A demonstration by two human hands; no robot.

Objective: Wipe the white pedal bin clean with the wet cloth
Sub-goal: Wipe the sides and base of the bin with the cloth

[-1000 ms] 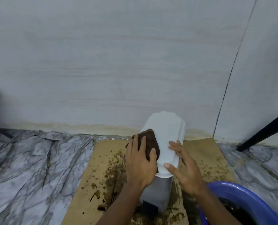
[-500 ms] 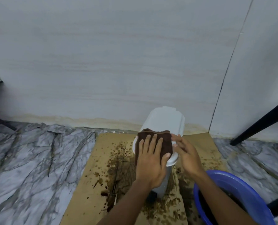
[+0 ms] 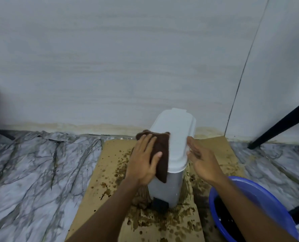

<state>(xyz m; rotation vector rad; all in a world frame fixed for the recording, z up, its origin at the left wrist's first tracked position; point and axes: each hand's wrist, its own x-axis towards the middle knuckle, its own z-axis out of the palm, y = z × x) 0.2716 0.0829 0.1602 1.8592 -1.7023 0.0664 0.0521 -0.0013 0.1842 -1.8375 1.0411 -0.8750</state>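
The white pedal bin stands upright on a stained cardboard sheet, lid closed, close to the wall. Its dark pedal shows at the bottom front. A dark brown wet cloth lies draped over the lid's left edge and down the left side. My left hand presses flat on the cloth, fingers spread. My right hand rests against the lid's right rim, fingers straight, holding nothing.
A blue basin with dark water sits at the lower right beside the cardboard. Black furniture legs slant in on the right. Brown splashes cover the cardboard around the bin. Marble-patterned floor spreads to the left; the wall rises just behind.
My left hand slid the cloth from the lid's front top over to its left edge and side. My right hand shifted to the right rim.
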